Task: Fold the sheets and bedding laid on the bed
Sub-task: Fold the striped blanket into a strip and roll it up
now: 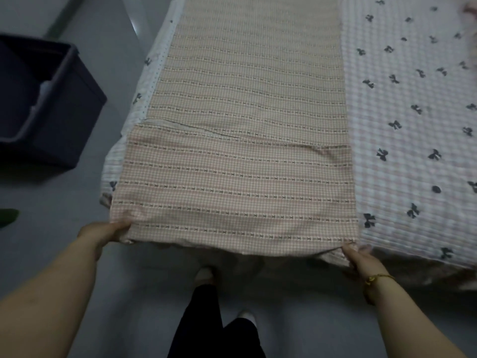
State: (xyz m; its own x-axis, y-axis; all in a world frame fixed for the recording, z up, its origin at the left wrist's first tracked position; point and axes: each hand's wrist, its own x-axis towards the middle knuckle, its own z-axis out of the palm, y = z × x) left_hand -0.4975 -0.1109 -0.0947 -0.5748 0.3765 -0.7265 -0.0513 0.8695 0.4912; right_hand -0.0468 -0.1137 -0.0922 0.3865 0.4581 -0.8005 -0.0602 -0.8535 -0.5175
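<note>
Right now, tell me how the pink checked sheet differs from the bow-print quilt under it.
The pink checked sheet carries fine checks with rows of tiny crosses; the bow-print quilt is white, puffy and scattered with dark bows. The sheet is folded into a long narrow strip; the quilt lies spread wide. The left hand and right hand grip the sheet's near corners; neither grips the quilt. Both lie flat on the bed.

**A:** what colours am I looking at from my feed?

**B:** I see a pink-and-cream gingham sheet (245, 156) with rows of tiny dark crosses. The quilt (402, 104) under it is white with pale pink checks and dark bows. Bin (51, 104) is navy, floor (64, 244) grey, bracelet (379, 278) gold, trousers (206, 326) black.
</note>
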